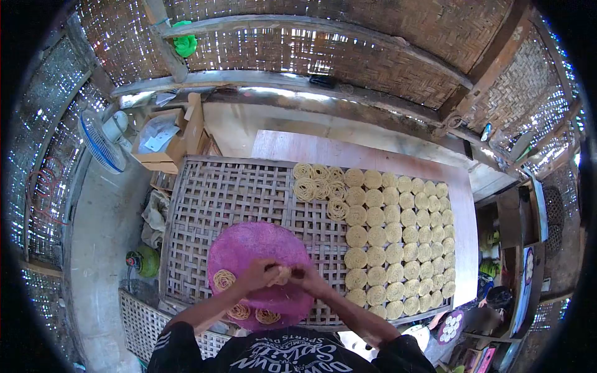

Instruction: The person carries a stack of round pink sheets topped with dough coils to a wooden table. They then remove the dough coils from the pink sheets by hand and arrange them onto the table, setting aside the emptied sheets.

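Over a round purple tray (249,239), my left hand (256,275) is closed on a small pale bundle of noodle strands (283,275). The fingers of my right hand (308,278) pinch the other side of the same bundle. Loose coiled noodle nests lie along the tray's near and left edge, one noodle nest (224,280) by my left forearm. Under the tray is a woven bamboo rack (217,186). On its right part sit many flat round noodle coils (375,236) in rows, with several looser nests (305,189) at the far end.
A blue-white fan (102,142) and a cardboard box (168,137) stand at the left back. A green gas cylinder (146,261) is on the floor at left. At lower right another person (482,320) is near a plate of white rounds (450,327).
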A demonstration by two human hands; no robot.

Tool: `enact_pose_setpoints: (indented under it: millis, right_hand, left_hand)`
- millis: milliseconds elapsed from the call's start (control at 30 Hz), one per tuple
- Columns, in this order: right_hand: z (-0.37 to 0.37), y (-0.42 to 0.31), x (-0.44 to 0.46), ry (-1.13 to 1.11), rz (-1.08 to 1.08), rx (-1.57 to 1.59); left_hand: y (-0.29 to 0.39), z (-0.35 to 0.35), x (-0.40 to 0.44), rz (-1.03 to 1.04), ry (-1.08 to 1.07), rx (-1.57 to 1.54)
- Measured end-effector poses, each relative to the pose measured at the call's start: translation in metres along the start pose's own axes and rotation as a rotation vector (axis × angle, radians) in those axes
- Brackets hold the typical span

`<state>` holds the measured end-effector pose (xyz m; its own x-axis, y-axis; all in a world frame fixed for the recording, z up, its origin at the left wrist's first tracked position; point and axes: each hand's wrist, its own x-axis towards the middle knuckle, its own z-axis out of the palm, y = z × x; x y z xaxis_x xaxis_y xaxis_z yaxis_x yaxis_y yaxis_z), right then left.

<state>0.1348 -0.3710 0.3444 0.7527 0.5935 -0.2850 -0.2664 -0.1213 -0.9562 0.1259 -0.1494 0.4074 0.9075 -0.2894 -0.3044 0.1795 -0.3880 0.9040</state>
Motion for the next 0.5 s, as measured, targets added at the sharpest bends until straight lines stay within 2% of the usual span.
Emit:
enact_pose_setpoints:
  millis: [100,167,233,333,433,500]
  right_hand:
    - [-0.037,-0.048,0.014,0.179,0.035,0.051]
    - [-0.074,-0.039,0.037,0.284,0.041,0.061]
    - [-0.112,-0.016,0.069,0.421,-0.061,0.020]
    - [-0.144,-0.054,0.089,0.620,0.001,-0.368]
    - [-0.160,-0.057,0.106,0.748,-0.189,-0.673]
    - [-0.168,-0.047,0.117,0.753,-0.263,-0.809]
  left_hand:
    - [0.008,0.002,0.058,0.024,0.069,-0.024]
    - [0.016,0.005,0.104,0.067,0.102,-0.030]
    - [0.026,0.012,0.148,0.089,0.220,0.049]
    - [0.022,0.035,0.208,0.264,0.465,0.059]
    - [0.035,0.047,0.229,0.154,0.534,0.194]
    - [0.036,0.048,0.236,0.175,0.557,0.310]
